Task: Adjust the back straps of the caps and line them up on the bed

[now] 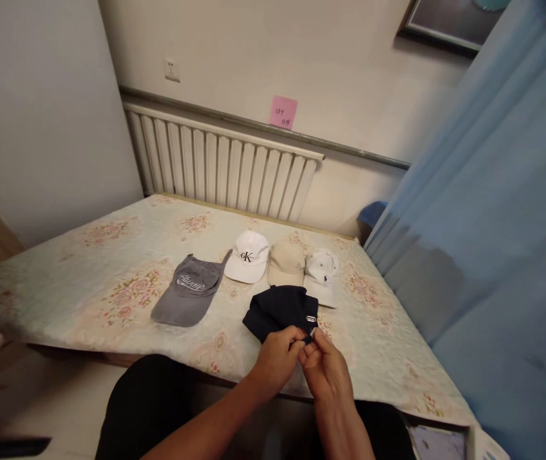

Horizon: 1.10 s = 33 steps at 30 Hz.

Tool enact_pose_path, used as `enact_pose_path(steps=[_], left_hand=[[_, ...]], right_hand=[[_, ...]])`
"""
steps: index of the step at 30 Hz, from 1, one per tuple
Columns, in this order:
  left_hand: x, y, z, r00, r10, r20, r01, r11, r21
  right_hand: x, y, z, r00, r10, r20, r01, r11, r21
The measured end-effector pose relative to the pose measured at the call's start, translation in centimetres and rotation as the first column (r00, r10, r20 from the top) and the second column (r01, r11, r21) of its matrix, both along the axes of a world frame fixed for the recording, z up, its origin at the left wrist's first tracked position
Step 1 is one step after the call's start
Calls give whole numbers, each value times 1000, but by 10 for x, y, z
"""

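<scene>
A dark navy cap (277, 310) lies near the front edge of the bed (85, 268), with a small metal buckle on its strap. My left hand (277, 358) and my right hand (327, 369) meet at the cap's near edge, both with fingers pinched on its strap. Behind it sit a grey visor cap (187, 291) with white script, a white cap (248, 257) with a black logo, a beige cap (286, 264) and another white cap (321, 276).
The bed has a floral cover. A white radiator (220, 163) runs along the wall behind, with a pink note (283, 112) above it. A blue curtain (493, 223) hangs at the right. My dark-clothed knees (148, 402) are below the bed edge.
</scene>
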<state>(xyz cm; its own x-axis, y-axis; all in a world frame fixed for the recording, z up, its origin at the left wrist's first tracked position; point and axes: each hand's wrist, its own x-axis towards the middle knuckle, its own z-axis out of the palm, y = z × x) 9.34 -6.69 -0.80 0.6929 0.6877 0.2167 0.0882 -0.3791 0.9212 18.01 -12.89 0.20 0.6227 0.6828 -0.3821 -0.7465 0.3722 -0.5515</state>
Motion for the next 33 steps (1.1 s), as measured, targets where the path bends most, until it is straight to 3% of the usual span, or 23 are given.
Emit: enact_pose_path(steps=[6, 12, 20, 27, 33], left_hand=[[3, -3, 2, 1000, 27, 1, -27, 999, -26], [6, -5, 0, 999, 42, 28, -40, 997, -63], [7, -6, -1, 997, 83, 0, -82, 995, -59], [7, -7, 1, 998, 46, 46, -38, 986, -161], [7, -6, 8, 996, 90, 18, -83, 970, -228]], right_hand=[[1, 2, -3, 999, -9, 51, 10, 1000, -19], [-1, 5, 1, 999, -32, -17, 32, 999, -31], [-7, 8, -7, 994, -109, -2, 109, 992, 63], [-10, 10, -8, 991, -131, -25, 132, 990, 54], [-9, 10, -9, 993, -110, -31, 112, 992, 54]])
